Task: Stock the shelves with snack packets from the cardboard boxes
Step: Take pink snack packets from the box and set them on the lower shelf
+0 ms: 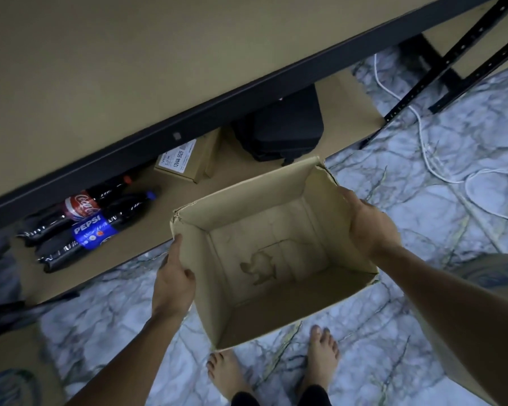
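Note:
An open cardboard box (276,230) hangs in the air over the marble floor, and I see nothing inside it but a stain on its bottom. My left hand (173,276) grips its left wall, thumb over the rim. My right hand (370,227) grips the right wall the same way. The brown shelf board (100,68) with a dark metal edge fills the upper left. No snack packets are in view.
On the low shelf lie a Coca-Cola bottle (82,208) and a Pepsi bottle (97,230), a small labelled carton (188,162) and a black case (285,130). A white cable (423,150) loops on the floor at right. My bare feet (323,353) stand below the box.

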